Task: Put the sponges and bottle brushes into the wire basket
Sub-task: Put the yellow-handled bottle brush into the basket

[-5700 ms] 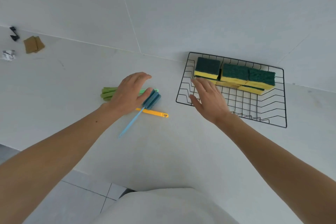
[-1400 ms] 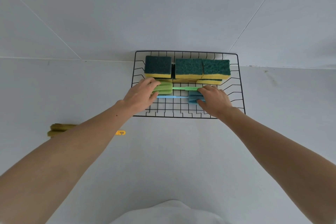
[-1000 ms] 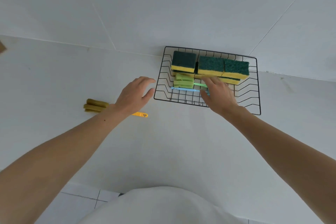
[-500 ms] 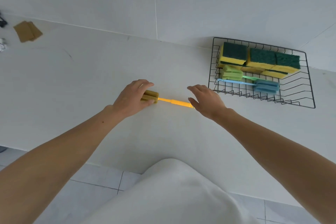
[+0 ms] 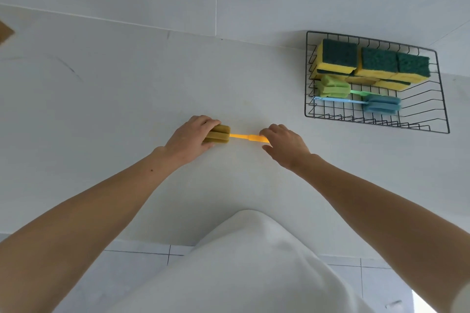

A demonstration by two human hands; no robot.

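No writing, label, brand mark, number or sign can be read anywhere in the head view. The sponges, the bottle brushes and the wire basket carry no print that shows, and the white counter and wall are plain
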